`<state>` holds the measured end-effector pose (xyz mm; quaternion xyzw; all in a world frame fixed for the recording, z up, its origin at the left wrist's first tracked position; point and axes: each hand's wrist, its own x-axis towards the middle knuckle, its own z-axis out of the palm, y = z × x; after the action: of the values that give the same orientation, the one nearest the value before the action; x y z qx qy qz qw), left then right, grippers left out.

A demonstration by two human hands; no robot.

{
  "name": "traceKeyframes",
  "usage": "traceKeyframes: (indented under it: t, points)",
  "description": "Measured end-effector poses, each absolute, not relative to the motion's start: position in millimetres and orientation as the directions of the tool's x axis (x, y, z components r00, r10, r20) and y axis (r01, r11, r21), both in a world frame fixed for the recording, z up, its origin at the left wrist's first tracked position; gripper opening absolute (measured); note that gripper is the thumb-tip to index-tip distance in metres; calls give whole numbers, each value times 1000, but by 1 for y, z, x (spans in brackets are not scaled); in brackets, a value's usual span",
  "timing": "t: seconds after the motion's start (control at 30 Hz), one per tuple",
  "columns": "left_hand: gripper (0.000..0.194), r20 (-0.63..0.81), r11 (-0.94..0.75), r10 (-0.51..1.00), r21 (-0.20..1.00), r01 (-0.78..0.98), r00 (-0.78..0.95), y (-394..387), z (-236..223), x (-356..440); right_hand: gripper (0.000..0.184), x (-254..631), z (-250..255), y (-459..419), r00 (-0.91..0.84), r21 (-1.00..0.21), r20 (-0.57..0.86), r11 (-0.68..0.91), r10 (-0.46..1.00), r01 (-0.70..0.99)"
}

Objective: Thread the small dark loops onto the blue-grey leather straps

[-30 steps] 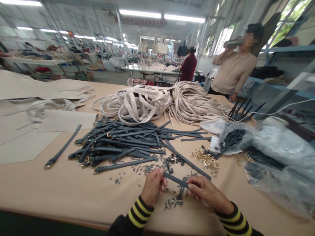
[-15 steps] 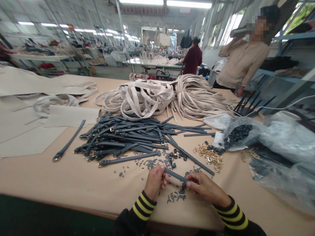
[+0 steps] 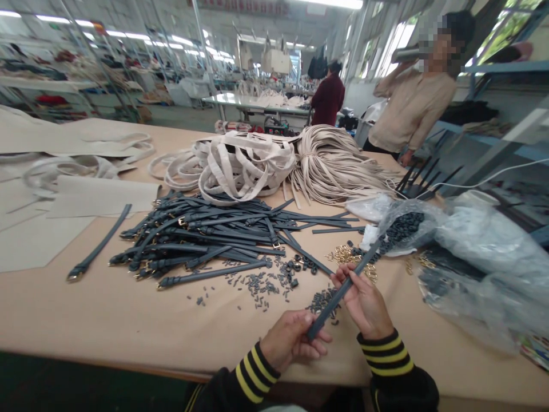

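Observation:
Both my hands hold one dark blue-grey strap (image 3: 343, 289) above the tan table (image 3: 128, 320). My left hand (image 3: 294, 337) pinches its near end, fingers closed. My right hand (image 3: 364, 300) grips the strap at its middle, and the far end points up and right toward the plastic bags. Small dark punched bits (image 3: 261, 283) lie scattered just beyond my hands. A heap of the same dark straps (image 3: 206, 240) with gold buckles lies farther left. Gold buckles (image 3: 347, 254) sit in a little pile by my right hand.
Cream straps (image 3: 244, 169) and beige cords (image 3: 338, 166) are piled at the back. Clear plastic bags (image 3: 472, 252) with dark loops fill the right side. One lone strap (image 3: 98, 246) and beige sheets (image 3: 86, 197) lie left. A person (image 3: 412, 109) stands at the far right corner, another person (image 3: 328, 100) farther back.
I lifted the strap off the table and swung it from lying left-right to pointing away up and right. My left hand drew back toward me, my right moved forward.

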<state>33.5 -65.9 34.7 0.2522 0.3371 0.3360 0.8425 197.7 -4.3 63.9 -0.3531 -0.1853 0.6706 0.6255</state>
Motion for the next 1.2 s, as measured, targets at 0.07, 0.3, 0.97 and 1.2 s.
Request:
traceKeyframes:
  t: [0.07, 0.3, 0.97, 1.2]
  points:
    - [33, -424, 650, 744, 638, -412, 516, -66, 34, 33, 13, 201, 61, -6, 71, -689, -239, -118, 968, -715]
    - [28, -449, 580, 814, 672, -461, 368, -59, 33, 31, 20, 214, 52, -28, 93, -736, -269, -142, 959, -662]
    - [32, -426, 462, 885, 756, -464, 187, -50, 33, 23, 7, 174, 53, -28, -518, -845, 9, 284, 855, 454]
    - [31, -454, 532, 846, 750, -392, 278, -48, 33, 31, 19, 174, 41, -34, -582, -977, -129, -204, 803, -64]
